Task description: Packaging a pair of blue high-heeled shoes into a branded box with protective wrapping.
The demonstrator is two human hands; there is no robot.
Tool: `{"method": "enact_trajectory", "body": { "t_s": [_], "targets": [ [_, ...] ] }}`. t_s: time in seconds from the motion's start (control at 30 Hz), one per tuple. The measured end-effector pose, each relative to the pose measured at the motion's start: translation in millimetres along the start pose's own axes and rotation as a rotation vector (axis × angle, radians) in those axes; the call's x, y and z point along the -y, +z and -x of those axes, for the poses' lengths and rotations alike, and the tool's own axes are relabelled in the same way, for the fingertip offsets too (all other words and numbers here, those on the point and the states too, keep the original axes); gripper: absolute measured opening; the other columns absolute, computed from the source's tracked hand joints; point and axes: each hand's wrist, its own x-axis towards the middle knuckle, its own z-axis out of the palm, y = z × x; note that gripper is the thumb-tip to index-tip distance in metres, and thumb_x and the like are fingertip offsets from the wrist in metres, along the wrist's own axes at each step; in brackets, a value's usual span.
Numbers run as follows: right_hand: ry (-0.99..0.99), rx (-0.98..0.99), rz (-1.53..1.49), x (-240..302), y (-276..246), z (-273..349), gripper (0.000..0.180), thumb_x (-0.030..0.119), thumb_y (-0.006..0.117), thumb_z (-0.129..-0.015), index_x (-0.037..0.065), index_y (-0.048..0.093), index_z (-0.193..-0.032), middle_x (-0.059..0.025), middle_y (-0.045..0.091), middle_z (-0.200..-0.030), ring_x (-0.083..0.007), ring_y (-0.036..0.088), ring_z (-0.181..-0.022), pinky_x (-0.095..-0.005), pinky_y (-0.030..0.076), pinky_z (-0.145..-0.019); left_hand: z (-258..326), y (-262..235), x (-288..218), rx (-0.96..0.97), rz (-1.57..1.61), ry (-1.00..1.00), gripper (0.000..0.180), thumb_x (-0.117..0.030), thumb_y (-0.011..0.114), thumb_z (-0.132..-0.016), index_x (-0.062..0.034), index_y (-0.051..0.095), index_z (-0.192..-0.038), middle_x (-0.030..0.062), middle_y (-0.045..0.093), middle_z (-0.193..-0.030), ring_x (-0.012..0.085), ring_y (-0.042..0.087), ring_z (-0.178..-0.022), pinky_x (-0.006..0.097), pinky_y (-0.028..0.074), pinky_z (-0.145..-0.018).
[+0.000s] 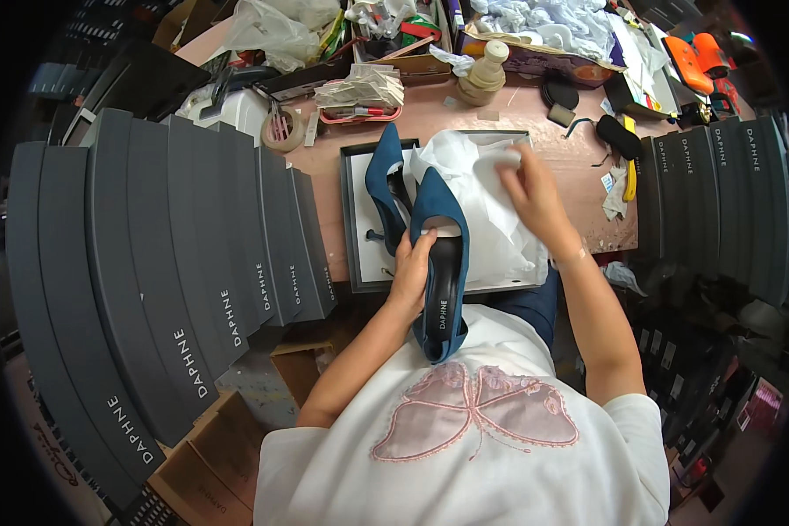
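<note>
Far left: a fanned row of dark grey shoe box lids (193, 263) stands on edge, overlapping, and walls off the left end of the pink work table (430, 114). Behind it lie a roll of tape (282, 130) and a pink tray of folded paper slips (359, 92).

Centre: an open shoe box (352, 219) lies flat on the table in front of the person. One blue suede high-heeled shoe (381, 180) lies on its side in the left part of the box, heel toward the person. The left hand (412, 272) is clamped around the second blue shoe (443, 263), fingers curled over the shoe's rim and into its opening. The shoe is held toe-forward over the near edge of the box, with its heel end reaching toward the person's chest; this grip appears to keep the sole clear of the paper.

Right of centre: the right hand (535, 193) rests on the white tissue paper (486, 202) that fills the right part of the box. The fingers are bent and pinched on the sheet, apparently pressing or gathering it.

Right: a second row of dark lids (719, 202) stands on edge. Black insoles (618, 136), a yellow tool (630, 171) and a beige shoe last (484, 74) crowd the far side of the table and limit free space beyond the box.
</note>
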Motion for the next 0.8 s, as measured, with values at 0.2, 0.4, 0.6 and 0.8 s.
{"method": "enact_trajectory", "body": {
  "t_s": [0.2, 0.4, 0.6, 0.8],
  "targets": [
    [-0.363, 0.185, 0.365, 36, 30, 52, 0.021, 0.006, 0.063, -0.073, 0.009, 0.052, -0.091, -0.0094, 0.055, -0.086, -0.0261, 0.062, -0.074, -0.0365, 0.049, -0.060, 6, 8, 8, 0.243, 0.259, -0.115, 0.040, -0.011, 0.044, -0.088, -0.0108, 0.043, -0.128, 0.0101, 0.057, -0.110, 0.0189, 0.060, -0.100, 0.035, 0.054, -0.083],
    [-0.347, 0.022, 0.611, 31, 55, 23, 0.041, 0.010, 0.060, -0.072, 0.012, 0.055, -0.113, -0.0072, 0.055, -0.104, -0.0265, 0.053, -0.097, -0.0370, 0.042, -0.077, 26, 36, 1, 0.142, 0.120, -0.080, 0.064, 0.000, 0.045, -0.077, -0.0123, 0.025, -0.137, 0.0157, 0.049, -0.117, 0.0298, 0.060, -0.101, 0.046, 0.056, -0.081],
    [0.019, 0.251, 0.354, -49, 1, -14, 0.042, 0.006, 0.060, -0.080, 0.002, 0.052, -0.120, -0.0205, 0.060, -0.109, -0.0369, 0.061, -0.097, -0.0460, 0.049, -0.084, 13, 17, 10, 0.074, 0.111, -0.081, 0.048, -0.013, 0.049, -0.085, -0.0096, 0.034, -0.131, 0.0162, 0.057, -0.111, 0.0289, 0.064, -0.093, 0.045, 0.056, -0.082],
    [-0.010, 0.274, 0.664, -98, 47, -12, 0.023, 0.009, 0.066, -0.074, 0.001, 0.057, -0.093, -0.0196, 0.062, -0.092, -0.0329, 0.066, -0.084, -0.0379, 0.053, -0.066, 7, 11, 16, 0.070, 0.131, -0.106, 0.041, -0.034, 0.046, -0.095, -0.0098, 0.042, -0.127, 0.0137, 0.062, -0.107, 0.0269, 0.065, -0.092, 0.042, 0.057, -0.077]
  ]
}}
